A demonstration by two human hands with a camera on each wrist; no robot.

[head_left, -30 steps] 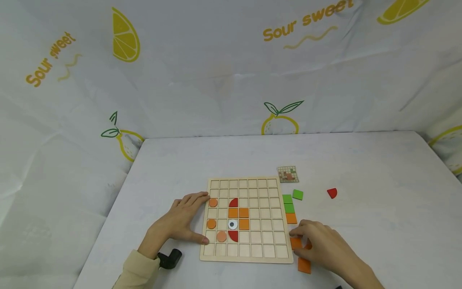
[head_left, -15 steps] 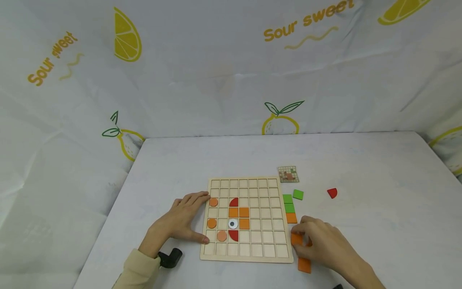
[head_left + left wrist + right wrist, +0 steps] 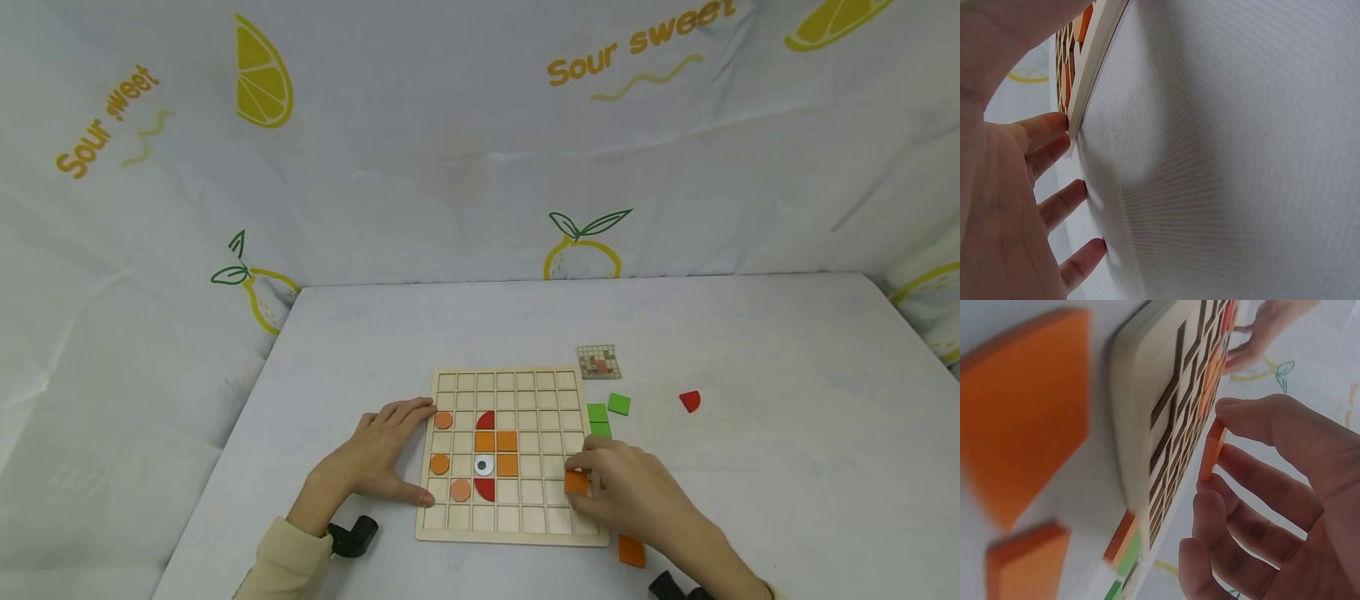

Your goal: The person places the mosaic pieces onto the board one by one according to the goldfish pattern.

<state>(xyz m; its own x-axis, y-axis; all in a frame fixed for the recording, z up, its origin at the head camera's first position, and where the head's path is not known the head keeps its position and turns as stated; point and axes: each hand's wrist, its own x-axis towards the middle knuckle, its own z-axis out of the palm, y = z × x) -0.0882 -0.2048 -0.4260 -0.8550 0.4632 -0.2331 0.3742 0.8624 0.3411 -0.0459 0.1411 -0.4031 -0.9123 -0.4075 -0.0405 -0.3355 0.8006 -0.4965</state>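
Orange tile (image 3: 576, 482), pinched by right hand (image 3: 633, 490), has shifted; grid board (image 3: 545, 442) now lies beneath those fingers. Pickup appears complete. Left hand (image 3: 381, 454): fingers spread.

Room leftward of the gripping right hand (image 3: 633, 486)
Square pale-wood grid board (image 3: 533, 493) beneath the grip — bare left hand (image 3: 378, 456) blocking its opposite edge.

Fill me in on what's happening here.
A person's left hand rests spread against the left edge of a wooden grid board, while the right hand pinches an orange tile over its right side. Orange and red pieces and an eye disc sit in some cells. Green squares, a red wedge and loose orange tiles lie to the right.
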